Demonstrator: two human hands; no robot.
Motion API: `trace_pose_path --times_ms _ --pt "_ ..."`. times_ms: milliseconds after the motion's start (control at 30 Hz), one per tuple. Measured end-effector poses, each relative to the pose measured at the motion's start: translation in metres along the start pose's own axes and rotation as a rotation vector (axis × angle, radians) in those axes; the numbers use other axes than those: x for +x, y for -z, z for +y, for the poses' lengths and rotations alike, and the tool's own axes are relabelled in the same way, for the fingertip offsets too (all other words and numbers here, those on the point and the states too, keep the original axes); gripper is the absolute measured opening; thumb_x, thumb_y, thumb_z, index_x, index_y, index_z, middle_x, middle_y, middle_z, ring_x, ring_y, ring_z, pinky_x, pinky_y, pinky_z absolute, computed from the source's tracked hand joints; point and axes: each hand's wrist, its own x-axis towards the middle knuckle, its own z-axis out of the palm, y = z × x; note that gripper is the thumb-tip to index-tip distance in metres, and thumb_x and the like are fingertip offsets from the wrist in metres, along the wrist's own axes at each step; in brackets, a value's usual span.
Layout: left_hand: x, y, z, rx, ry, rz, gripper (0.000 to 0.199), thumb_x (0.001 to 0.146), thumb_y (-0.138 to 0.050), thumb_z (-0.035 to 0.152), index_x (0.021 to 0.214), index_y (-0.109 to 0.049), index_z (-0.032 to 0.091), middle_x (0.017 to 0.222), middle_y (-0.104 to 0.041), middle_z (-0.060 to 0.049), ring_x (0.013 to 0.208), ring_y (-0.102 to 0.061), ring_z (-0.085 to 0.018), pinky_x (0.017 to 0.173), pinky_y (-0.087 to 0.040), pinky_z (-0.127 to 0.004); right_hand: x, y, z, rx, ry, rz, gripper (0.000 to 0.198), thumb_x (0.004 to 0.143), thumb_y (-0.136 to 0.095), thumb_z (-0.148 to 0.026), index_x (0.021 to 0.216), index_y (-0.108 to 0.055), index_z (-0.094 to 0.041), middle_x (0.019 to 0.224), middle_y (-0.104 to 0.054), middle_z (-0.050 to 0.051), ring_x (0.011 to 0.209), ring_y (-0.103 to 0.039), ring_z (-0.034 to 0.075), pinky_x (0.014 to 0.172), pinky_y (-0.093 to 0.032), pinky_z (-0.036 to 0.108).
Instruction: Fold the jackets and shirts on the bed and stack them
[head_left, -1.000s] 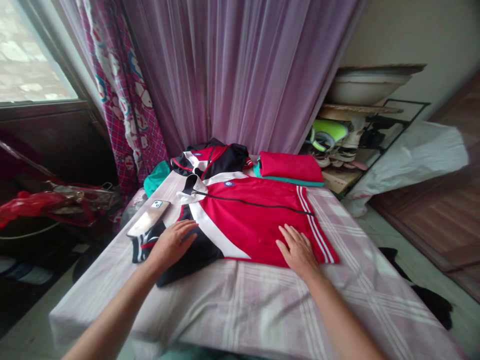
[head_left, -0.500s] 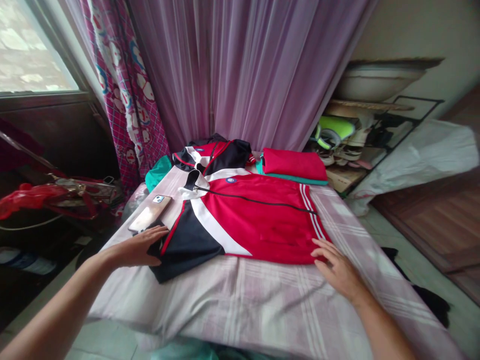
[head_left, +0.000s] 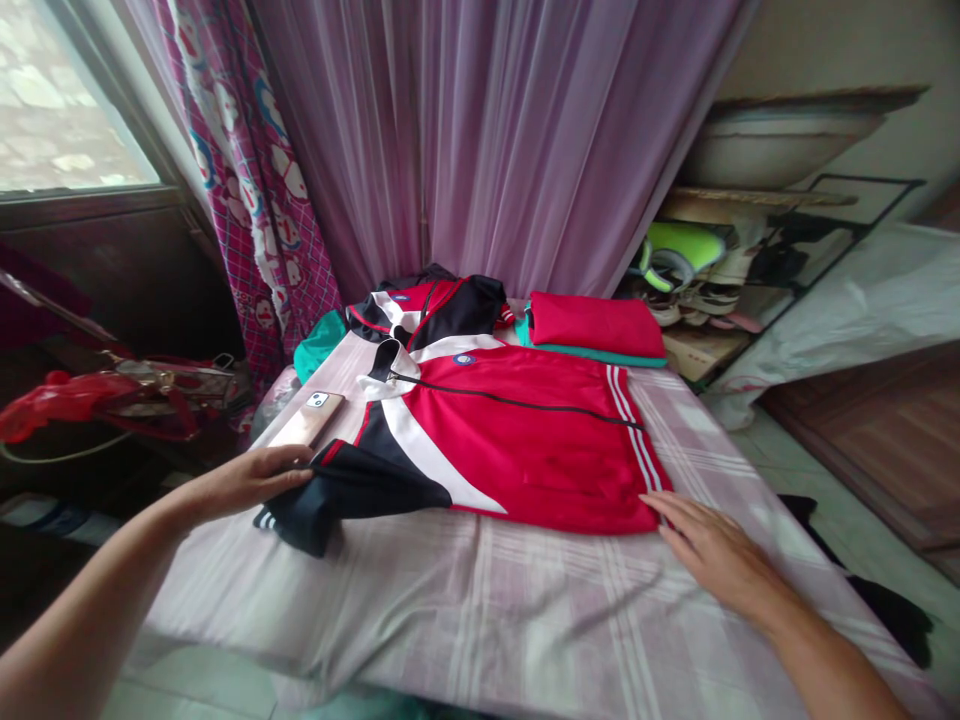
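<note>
A red, white and dark navy zip jacket (head_left: 517,430) lies spread on its side on the bed, its white collar to the left and its striped hem to the right. My left hand (head_left: 262,475) pinches the dark sleeve and lifts part of it off the sheet; the cuff with white stripes hangs below. My right hand (head_left: 705,545) rests at the lower corner of the striped hem, with thumb and fingers closed on its edge. Just beyond my left hand lies a phone (head_left: 307,420), partly covered by that hand.
Behind the jacket lies a second similar jacket (head_left: 442,305). To its right sits a folded red garment (head_left: 596,322) over a green one. Purple curtains (head_left: 510,140) hang at the back. A rack with shoes (head_left: 709,298) and a basin (head_left: 780,145) stands at right.
My left hand has taken hold of the sleeve and raised it, so the cuff now shows. My right hand has shifted slightly right and closed on the hem corner.
</note>
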Motion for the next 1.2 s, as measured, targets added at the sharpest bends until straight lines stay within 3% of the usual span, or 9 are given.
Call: trace_pose_path --times_ms 100,333,467,567,667,800,900,1000,1200 --pt "0.01 0.01 0.008 -0.262 0.051 -0.259 0.063 0.08 -0.056 0.066 0.124 -0.064 0.021 0.112 -0.073 -0.003 0.092 -0.066 -0.019 0.078 -0.055 -0.03 0.0 0.003 0.001 -0.001 0.038 -0.063 0.047 0.08 -0.051 -0.034 0.122 -0.069 -0.026 0.128 -0.069 0.009 0.116 -0.065 0.026 0.098 -0.053 0.044" --pt "0.098 0.037 0.034 0.082 0.031 -0.135 0.069 0.084 -0.045 0.07 0.109 -0.069 0.011 0.089 -0.073 0.003 0.08 -0.062 -0.012 0.075 -0.052 -0.023 0.054 0.034 0.015 0.018 -0.054 -0.209 0.034 0.086 -0.046 -0.04 0.097 -0.075 -0.024 0.101 -0.077 0.008 0.094 -0.07 0.026 0.085 -0.054 0.037" --pt "0.17 0.048 0.071 0.454 -0.081 0.035 0.064 0.096 -0.033 0.056 0.118 -0.064 0.004 0.104 -0.07 0.001 0.101 -0.064 -0.017 0.094 -0.046 -0.032 0.125 0.053 0.022 -0.021 -0.155 -0.343 0.029 0.087 -0.049 -0.04 0.086 -0.074 -0.024 0.086 -0.076 0.004 0.083 -0.066 0.023 0.072 -0.05 0.029" --pt "0.195 0.035 0.091 0.528 -0.168 0.163 0.069 0.099 -0.025 0.054 0.132 -0.054 0.002 0.126 -0.062 -0.007 0.119 -0.059 -0.025 0.1 -0.043 -0.038 0.161 0.045 0.014 -0.154 -0.283 -0.203 0.028 0.087 -0.049 -0.032 0.098 -0.073 -0.022 0.098 -0.076 0.006 0.089 -0.066 0.023 0.076 -0.048 0.031" --pt "0.182 0.003 0.096 0.533 -0.255 0.257 0.059 0.101 -0.029 0.047 0.135 -0.053 0.005 0.137 -0.056 -0.012 0.126 -0.054 -0.028 0.103 -0.042 -0.042 0.16 0.026 -0.003 -0.215 -0.303 0.022 0.034 0.088 -0.048 -0.025 0.114 -0.069 -0.018 0.119 -0.07 0.012 0.105 -0.064 0.027 0.087 -0.047 0.037" --pt "0.13 -0.052 0.078 0.503 -0.359 0.23 0.038 0.099 -0.039 0.037 0.11 -0.071 0.018 0.111 -0.071 -0.008 0.105 -0.066 -0.023 0.098 -0.049 -0.038 0.114 0.006 -0.025 -0.123 -0.157 0.238 0.035 0.091 -0.041 -0.021 0.112 -0.07 -0.018 0.117 -0.071 0.012 0.11 -0.062 0.026 0.1 -0.044 0.04" --pt "0.095 -0.088 0.056 0.451 -0.468 0.071 0.035 0.095 -0.043 0.034 0.114 -0.071 0.024 0.113 -0.073 -0.009 0.104 -0.068 -0.025 0.094 -0.052 -0.039 0.078 -0.004 -0.033 -0.086 -0.048 0.215 0.038 0.088 -0.043 -0.016 0.115 -0.069 -0.021 0.118 -0.071 0.009 0.111 -0.061 0.024 0.102 -0.043 0.038" --pt "0.084 -0.108 0.04 0.451 -0.444 0.09 0.046 0.088 -0.044 0.026 0.129 -0.063 0.022 0.131 -0.066 -0.012 0.117 -0.063 -0.029 0.099 -0.051 -0.044 0.065 -0.01 -0.032 -0.165 -0.05 0.16 0.052 0.08 -0.045 -0.009 0.126 -0.065 -0.022 0.135 -0.063 0.008 0.122 -0.056 0.025 0.102 -0.042 0.04" --pt "0.107 -0.098 0.047 0.489 -0.346 0.003 0.052 0.085 -0.035 0.011 0.126 -0.066 0.021 0.124 -0.071 -0.011 0.112 -0.067 -0.024 0.096 -0.053 -0.04 0.096 -0.001 -0.027 -0.293 -0.061 0.016 0.056 0.081 -0.043 -0.001 0.127 -0.068 -0.023 0.128 -0.067 0.009 0.11 -0.063 0.023 0.092 -0.046 0.036"
